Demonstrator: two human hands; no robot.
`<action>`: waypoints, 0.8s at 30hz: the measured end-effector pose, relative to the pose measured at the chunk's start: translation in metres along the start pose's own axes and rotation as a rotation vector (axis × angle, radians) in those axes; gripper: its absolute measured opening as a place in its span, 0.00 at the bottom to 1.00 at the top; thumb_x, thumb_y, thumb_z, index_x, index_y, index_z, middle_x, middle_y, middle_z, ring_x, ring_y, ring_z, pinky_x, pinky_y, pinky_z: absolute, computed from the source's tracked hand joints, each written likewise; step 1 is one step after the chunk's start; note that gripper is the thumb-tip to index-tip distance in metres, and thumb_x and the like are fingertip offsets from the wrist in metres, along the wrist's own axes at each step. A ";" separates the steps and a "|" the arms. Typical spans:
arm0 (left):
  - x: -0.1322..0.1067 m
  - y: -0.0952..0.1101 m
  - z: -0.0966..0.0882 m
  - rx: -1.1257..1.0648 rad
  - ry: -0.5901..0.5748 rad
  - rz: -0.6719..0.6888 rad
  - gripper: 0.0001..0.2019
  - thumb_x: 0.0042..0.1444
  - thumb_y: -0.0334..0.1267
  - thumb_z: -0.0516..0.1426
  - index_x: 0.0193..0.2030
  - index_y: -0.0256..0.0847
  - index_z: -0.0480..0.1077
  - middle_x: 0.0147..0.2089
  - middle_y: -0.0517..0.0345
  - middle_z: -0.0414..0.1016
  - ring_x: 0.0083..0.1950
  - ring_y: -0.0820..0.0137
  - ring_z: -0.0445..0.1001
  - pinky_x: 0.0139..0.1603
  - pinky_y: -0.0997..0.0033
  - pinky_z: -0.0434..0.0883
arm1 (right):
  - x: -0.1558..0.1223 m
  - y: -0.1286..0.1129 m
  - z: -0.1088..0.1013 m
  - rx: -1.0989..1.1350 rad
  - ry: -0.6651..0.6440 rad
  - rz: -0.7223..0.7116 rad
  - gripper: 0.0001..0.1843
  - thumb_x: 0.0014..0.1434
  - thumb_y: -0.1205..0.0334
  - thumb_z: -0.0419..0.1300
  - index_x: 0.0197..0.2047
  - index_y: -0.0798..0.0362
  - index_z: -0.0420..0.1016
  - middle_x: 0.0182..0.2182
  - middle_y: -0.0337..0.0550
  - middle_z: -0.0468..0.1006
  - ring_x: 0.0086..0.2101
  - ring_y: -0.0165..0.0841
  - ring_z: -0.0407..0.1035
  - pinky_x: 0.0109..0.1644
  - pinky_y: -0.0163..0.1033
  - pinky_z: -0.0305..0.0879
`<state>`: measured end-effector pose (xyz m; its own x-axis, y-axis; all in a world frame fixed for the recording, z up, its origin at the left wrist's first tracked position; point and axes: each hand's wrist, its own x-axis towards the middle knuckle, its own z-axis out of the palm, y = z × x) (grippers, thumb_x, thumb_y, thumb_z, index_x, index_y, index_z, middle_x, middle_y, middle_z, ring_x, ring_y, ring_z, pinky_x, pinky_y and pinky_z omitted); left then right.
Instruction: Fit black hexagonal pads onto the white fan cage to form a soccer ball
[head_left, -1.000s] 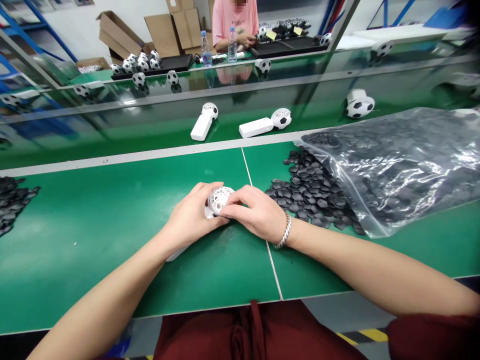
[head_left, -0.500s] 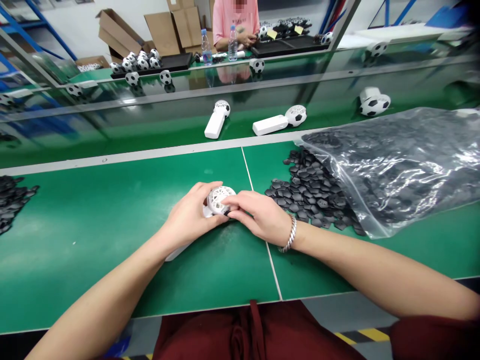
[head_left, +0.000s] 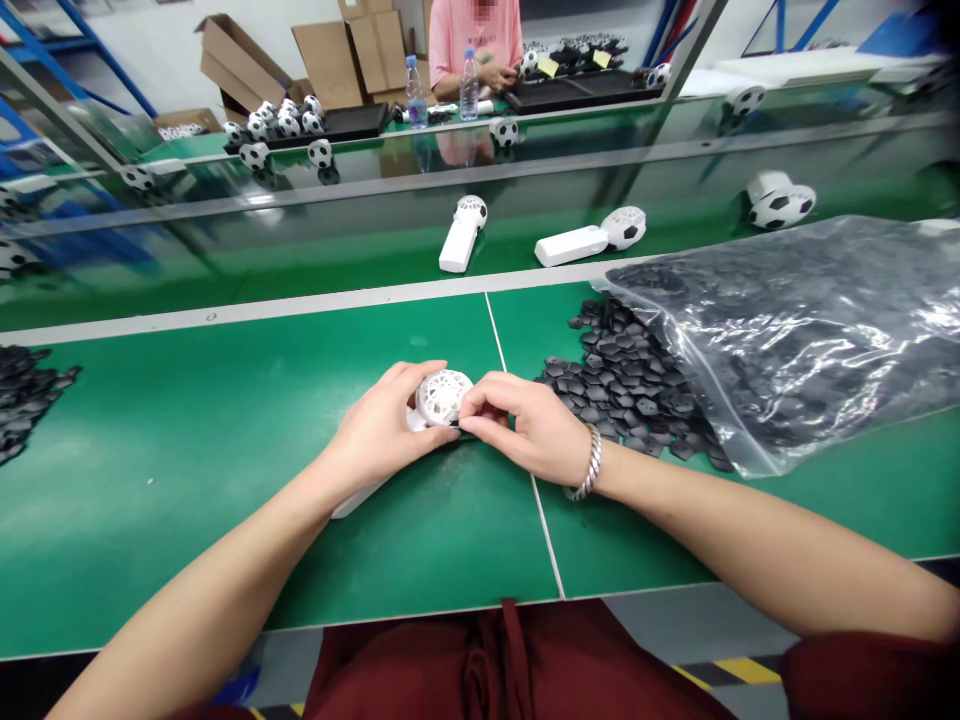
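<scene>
My left hand point(head_left: 386, 430) grips a white handheld fan with a round lattice head point(head_left: 442, 396); its handle pokes out below my wrist. My right hand point(head_left: 525, 425) pinches at the right edge of the fan head, fingertips closed on a small dark piece that I can barely see. Both hands rest on the green table point(head_left: 187, 440). A heap of black hexagon pieces point(head_left: 622, 385) lies just right of my right hand.
A clear plastic bag point(head_left: 810, 320) of black pieces lies at the right. More black pieces point(head_left: 22, 395) sit at the left edge. Two white fans point(head_left: 462, 232) point(head_left: 592, 238) and a football-patterned one point(head_left: 780, 205) ride the conveyor. A person point(head_left: 476, 45) works opposite.
The fans on the conveyor have drifted to the right. My right hand's fingers shifted from on top of the fan head to its right edge. My left hand kept its grip.
</scene>
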<state>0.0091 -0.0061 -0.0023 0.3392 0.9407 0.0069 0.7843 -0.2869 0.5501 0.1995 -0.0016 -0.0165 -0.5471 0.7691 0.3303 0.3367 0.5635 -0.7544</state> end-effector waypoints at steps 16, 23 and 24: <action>0.000 0.004 0.000 0.005 0.002 0.005 0.29 0.48 0.48 0.59 0.56 0.44 0.59 0.52 0.55 0.65 0.51 0.63 0.66 0.48 0.64 0.65 | 0.001 0.002 0.008 0.071 0.041 0.173 0.02 0.51 0.68 0.58 0.28 0.56 0.69 0.24 0.36 0.69 0.23 0.23 0.61 0.28 0.30 0.60; 0.000 0.004 0.000 0.012 0.005 -0.019 0.29 0.47 0.49 0.59 0.56 0.45 0.59 0.50 0.56 0.65 0.47 0.63 0.68 0.43 0.65 0.67 | 0.004 0.002 0.009 0.175 0.045 0.245 0.03 0.50 0.67 0.59 0.27 0.56 0.68 0.22 0.34 0.68 0.21 0.22 0.59 0.25 0.29 0.59; 0.000 0.004 0.000 0.016 0.007 -0.016 0.29 0.47 0.49 0.59 0.56 0.45 0.60 0.50 0.56 0.65 0.47 0.63 0.68 0.43 0.65 0.67 | 0.004 0.002 0.009 0.177 0.047 0.246 0.03 0.50 0.67 0.59 0.27 0.56 0.67 0.22 0.34 0.68 0.21 0.22 0.59 0.25 0.29 0.58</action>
<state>0.0121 -0.0073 -0.0001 0.3231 0.9464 0.0046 0.7974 -0.2748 0.5372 0.1911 -0.0003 -0.0217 -0.4281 0.8916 0.1478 0.3137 0.3000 -0.9009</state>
